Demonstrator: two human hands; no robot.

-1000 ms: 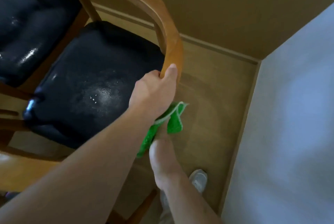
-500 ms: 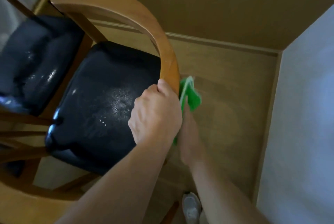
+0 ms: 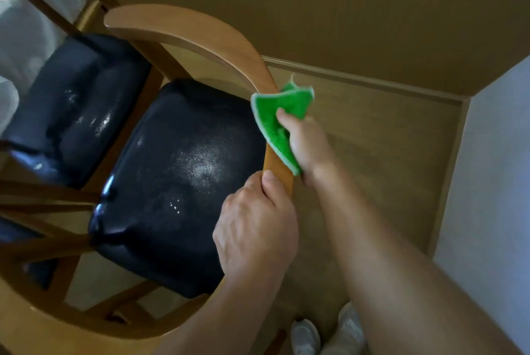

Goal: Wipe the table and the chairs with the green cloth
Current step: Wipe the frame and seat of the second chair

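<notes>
**Green cloth on the chair's curved back rail**

We find the green cloth wrapped over the curved back rail of the near chair, at about 2 o'clock from its black seat. Our right hand pinches the cloth against the rail, thumb on top. Our left hand grips the same rail just below, at 6 o'clock from the cloth. A second chair stands at 9 o'clock. Grey shoes show at 6 o'clock on the wooden floor.

Cloth: bright green, pale edging. Chair frame: honey-tan wood; seat glossy black with whitish speckles. Floor right of chair: tan woodgrain. Shoes: light grey.
</notes>
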